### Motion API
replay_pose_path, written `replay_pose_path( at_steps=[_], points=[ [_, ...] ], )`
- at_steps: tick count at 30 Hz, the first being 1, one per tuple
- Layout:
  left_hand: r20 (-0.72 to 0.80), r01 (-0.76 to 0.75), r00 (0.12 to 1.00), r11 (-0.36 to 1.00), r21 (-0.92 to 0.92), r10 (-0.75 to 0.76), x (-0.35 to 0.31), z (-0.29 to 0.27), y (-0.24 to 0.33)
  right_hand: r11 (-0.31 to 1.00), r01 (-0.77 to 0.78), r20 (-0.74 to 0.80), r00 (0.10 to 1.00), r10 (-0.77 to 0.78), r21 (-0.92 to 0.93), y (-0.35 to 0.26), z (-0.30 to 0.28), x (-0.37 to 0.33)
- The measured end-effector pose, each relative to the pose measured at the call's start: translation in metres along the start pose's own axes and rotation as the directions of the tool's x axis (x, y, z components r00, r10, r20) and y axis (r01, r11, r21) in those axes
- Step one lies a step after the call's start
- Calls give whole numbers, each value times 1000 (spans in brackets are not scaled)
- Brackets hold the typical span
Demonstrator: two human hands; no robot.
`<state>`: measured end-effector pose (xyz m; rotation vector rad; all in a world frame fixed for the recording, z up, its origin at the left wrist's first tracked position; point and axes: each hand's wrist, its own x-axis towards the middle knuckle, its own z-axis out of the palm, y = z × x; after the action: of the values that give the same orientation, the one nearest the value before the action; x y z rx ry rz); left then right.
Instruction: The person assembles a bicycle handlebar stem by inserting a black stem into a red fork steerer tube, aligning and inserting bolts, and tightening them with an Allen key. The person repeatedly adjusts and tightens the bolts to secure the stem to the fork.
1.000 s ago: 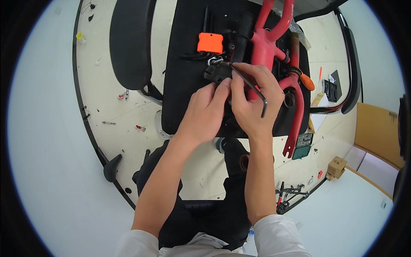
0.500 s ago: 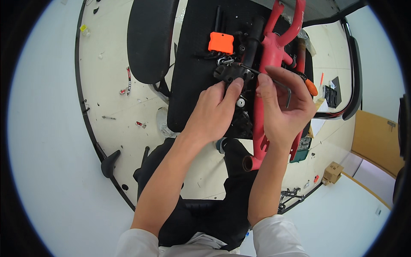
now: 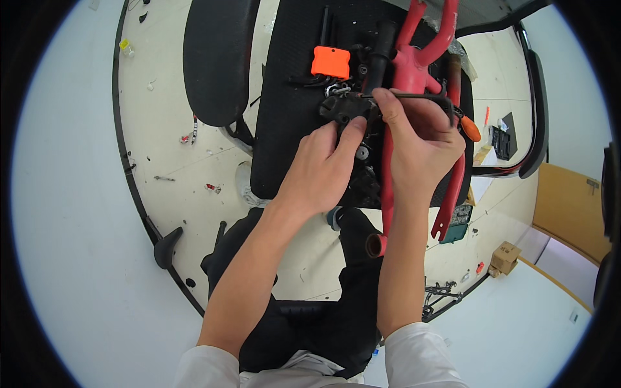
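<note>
Over a black chair seat [image 3: 275, 139], left hand [image 3: 318, 165] grips dark metal clamp [image 3: 341, 107], right hand [image 3: 424, 149] pinches black L-shaped hex key [image 3: 433, 97], fitting apparently needing alignment.

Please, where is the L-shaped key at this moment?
In the head view, right of centre, the L-shaped key is in the right hand, its long arm toward the black part.
</note>
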<state>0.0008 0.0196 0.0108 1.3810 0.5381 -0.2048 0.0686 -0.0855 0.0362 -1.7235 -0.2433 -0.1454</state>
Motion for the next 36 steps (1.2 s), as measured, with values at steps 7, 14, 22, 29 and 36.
replay_pose_path(
  at_steps=[7,14,22,29,36],
  points=[
    [18,-121,992,993,-11,121,1,-1,-4,993,105,67,992,-108,48,9,4,4],
    [0,-188,982,982,8,188,3,-2,-7,973,115,18,993,-114,-201,3,9,0],
    [26,-104,994,994,19,104,3,-2,-7,995,-36,34,999,39,-89,-6,9,-5],
    [57,-131,990,990,50,128,3,-3,-9,991,111,176,980,-96,-78,3,5,-1],
    [51,-236,971,967,96,232,4,-5,-10,934,48,27,999,-41,-354,-2,5,-5]
  ],
)
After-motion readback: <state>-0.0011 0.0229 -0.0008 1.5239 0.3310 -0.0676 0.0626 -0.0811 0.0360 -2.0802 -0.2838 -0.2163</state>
